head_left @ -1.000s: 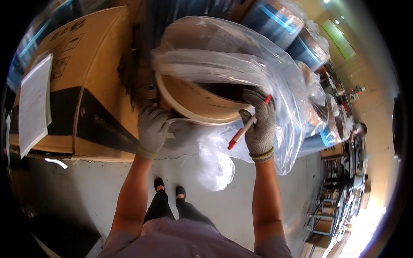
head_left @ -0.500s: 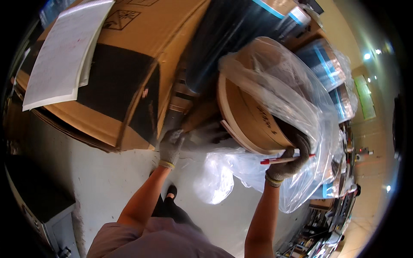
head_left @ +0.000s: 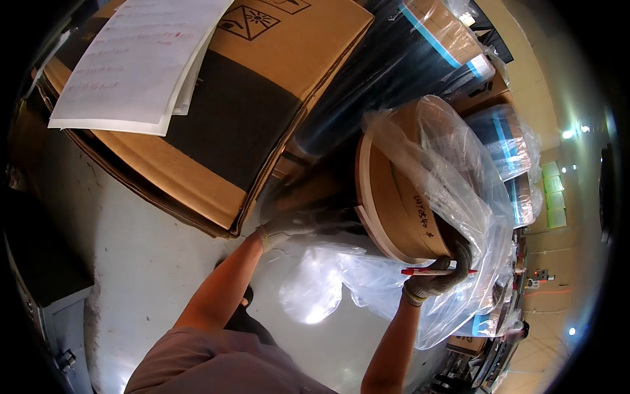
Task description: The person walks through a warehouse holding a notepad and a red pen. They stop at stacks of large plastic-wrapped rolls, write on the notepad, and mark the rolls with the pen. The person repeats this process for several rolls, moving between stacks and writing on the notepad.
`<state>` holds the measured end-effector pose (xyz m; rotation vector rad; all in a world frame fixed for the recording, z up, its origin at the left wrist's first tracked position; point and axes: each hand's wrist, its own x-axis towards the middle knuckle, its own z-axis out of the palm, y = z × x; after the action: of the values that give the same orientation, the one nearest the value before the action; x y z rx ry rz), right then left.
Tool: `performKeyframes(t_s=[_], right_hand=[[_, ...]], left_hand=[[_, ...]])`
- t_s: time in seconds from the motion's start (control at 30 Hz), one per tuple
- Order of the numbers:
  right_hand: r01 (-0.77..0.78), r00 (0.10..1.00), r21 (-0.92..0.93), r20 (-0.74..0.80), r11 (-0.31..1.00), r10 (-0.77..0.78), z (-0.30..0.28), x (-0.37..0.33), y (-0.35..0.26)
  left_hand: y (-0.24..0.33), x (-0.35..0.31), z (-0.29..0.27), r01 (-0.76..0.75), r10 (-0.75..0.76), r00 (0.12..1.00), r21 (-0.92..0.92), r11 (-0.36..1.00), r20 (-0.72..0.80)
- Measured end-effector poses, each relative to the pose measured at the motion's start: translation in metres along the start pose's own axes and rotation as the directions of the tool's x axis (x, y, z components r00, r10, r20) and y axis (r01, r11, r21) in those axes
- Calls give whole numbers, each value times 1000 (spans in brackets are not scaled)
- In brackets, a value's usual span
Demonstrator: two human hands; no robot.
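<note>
A large roll lies tilted with its wide cardboard tube (head_left: 400, 203) facing me; dark handwriting marks the tube's inner wall. Clear plastic wrap (head_left: 446, 151) hangs loosely over the tube and trails down beside it. In a grey knit glove, my right hand (head_left: 441, 276) is closed over the tube's lower right edge. A red and white pen (head_left: 423, 271) is tucked between that hand's fingers. My left hand (head_left: 287, 231), gloved too, reaches to the dark lower side of the roll, by the plastic. Its fingers are blurred and partly lost in shadow.
On the left stands a big cardboard box (head_left: 295, 49) with a black band, and paper sheets (head_left: 134, 65) lie on top. More wrapped rolls (head_left: 495, 141) stand behind and to the right. A grey cabinet (head_left: 56, 315) is at lower left, on the grey floor (head_left: 154, 262).
My left hand has moved right, from beside the box's corner to the roll's lower side. My right hand stays on the tube's edge with the pen. The view has shifted.
</note>
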<state>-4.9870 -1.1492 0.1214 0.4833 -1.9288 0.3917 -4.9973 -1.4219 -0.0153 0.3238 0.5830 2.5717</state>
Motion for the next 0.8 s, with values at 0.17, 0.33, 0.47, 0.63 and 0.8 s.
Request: performKeyframes(t_s=[0.17, 0.33, 0.47, 0.63, 0.8], right_hand=[[-9, 1000, 25, 14, 1000, 8, 2, 2, -2], [16, 1000, -24, -20, 1000, -16, 4, 2, -3], [20, 999, -35, -43, 999, -21, 3, 4, -2], [6, 998, -28, -67, 1000, -8, 6, 4, -2], [-32, 998, -8, -53, 999, 31, 4, 5, -7]], left_hand=[[-7, 15, -11, 84, -10, 978, 354, 931, -206], [-14, 37, -30, 112, 16, 961, 439, 891, -277], [16, 37, 21, 43, 70, 966, 420, 906, -249], [31, 37, 58, 11, 254, 936, 738, 675, -246], [26, 37, 49, -150, 389, 904, 724, 673, -175]])
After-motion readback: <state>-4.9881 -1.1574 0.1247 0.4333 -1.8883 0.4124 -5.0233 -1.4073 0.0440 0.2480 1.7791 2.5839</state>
